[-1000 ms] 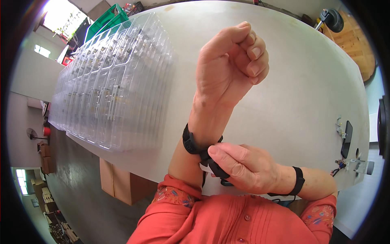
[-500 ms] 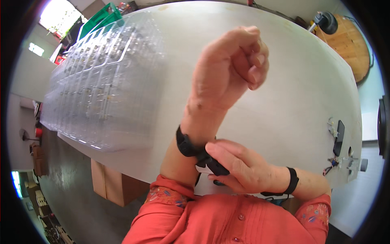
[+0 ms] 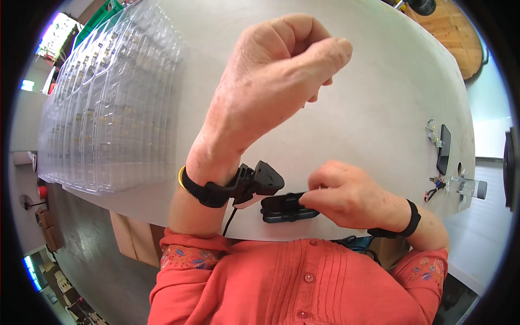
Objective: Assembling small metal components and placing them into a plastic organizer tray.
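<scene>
My left hand [image 3: 271,70] is raised over the table, its fingers curled in with nothing in them. Around that wrist runs a black strap [image 3: 208,195] with a yellow edge. A small black boxy device [image 3: 262,179] is mounted on it, and a thin cable hangs below. My right hand [image 3: 346,197] is closed, with thumb and fingertips bent together beside the right end of a flat black device in a holder [image 3: 287,207] lying near the table's front edge. What those fingertips hold, if anything, is hidden. A black band [image 3: 414,216] circles my right wrist.
Clear plastic trays [image 3: 108,114] are stacked on the left of the white table [image 3: 379,108]. Towards the right edge lie a black phone-like object [image 3: 444,149], small metal parts [image 3: 432,132] and a clear bottle with a grey cap [image 3: 466,187]. A cardboard box [image 3: 132,238] stands below the table's edge.
My right hand has left the device on my left wrist and moved right. My left forearm has turned, bringing the back of the hand into view, and shifted left. The view has shifted too.
</scene>
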